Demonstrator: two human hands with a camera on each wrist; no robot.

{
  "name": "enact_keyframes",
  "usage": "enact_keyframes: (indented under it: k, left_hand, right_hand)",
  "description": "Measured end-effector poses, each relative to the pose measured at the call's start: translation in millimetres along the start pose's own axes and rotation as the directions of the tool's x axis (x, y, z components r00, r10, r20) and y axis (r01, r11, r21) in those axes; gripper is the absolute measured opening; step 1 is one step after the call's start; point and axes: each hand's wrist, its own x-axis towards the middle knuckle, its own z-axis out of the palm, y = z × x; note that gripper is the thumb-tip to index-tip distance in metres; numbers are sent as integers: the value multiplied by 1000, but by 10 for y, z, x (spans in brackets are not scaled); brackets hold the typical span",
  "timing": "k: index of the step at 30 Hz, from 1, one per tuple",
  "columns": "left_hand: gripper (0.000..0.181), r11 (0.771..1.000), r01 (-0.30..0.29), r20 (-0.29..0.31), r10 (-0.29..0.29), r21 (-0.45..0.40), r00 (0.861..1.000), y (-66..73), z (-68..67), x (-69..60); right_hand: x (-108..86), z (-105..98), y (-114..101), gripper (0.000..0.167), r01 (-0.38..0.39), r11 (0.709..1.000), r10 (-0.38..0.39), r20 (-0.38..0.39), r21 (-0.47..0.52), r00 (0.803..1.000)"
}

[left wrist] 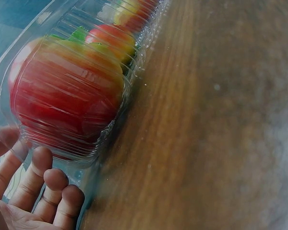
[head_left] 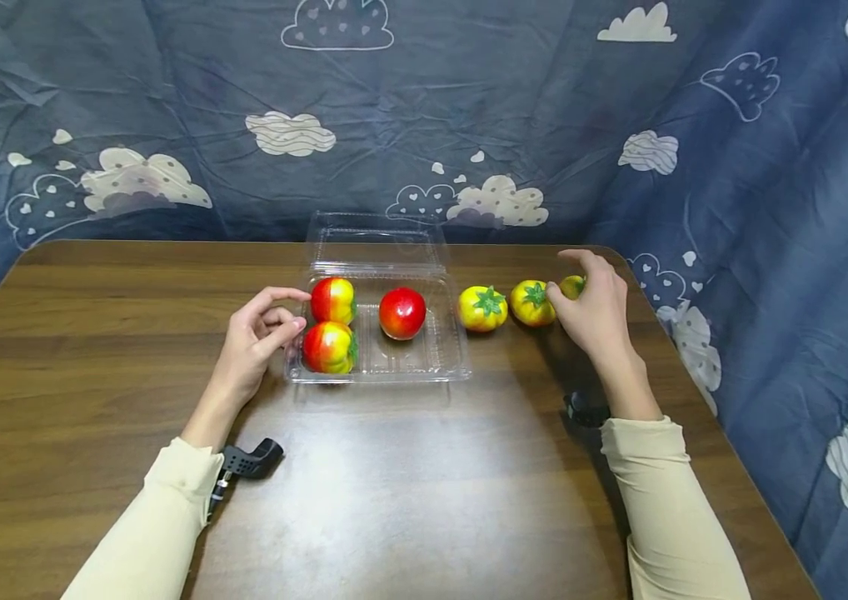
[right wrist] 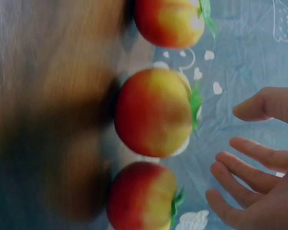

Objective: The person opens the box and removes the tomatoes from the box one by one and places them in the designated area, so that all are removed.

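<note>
A clear plastic box (head_left: 375, 377) with its lid (head_left: 375, 246) flung back holds three red-and-yellow toy fruits: two stacked front to back at the left (head_left: 333, 300), and a red-side-up toy fruit (head_left: 402, 314) mid-box. My left hand (head_left: 255, 337) pinches the box's left rim with thumb and forefinger; the other fingers curl beside its wall (left wrist: 86, 158). Over the rightmost toy fruit (head_left: 572, 287), partly hidden, hovers my right hand (head_left: 592, 304), thumb and fingers spread. A gap separates these fingers from the toy fruits (right wrist: 153, 112) in the right wrist view.
Right of the box, two more toy fruits with green leafy tops, one near (head_left: 482, 308) and one farther (head_left: 532, 302), stand in a row on the wooden table (head_left: 394, 500). A blue cloud-patterned curtain (head_left: 424, 100) hangs behind the table and along its right side.
</note>
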Motion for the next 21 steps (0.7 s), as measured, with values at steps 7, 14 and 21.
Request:
enact_keyframes:
  k: [7, 14, 21]
  left_hand:
    - [30, 1000, -5, 0, 5, 4, 1000, -2, 7, 0]
    - [29, 1000, -7, -2, 7, -2, 1000, 7, 13, 21]
    - [30, 1000, 1, 0, -1, 5, 1000, -2, 9, 12]
  right_hand:
    - [-47, 124, -157, 44, 56, 998, -57, 63, 14, 996]
    - [-77, 188, -363, 48, 94, 995, -99, 131, 43, 986]
    - [-140, 273, -527, 50, 144, 987, -152, 128, 69, 980]
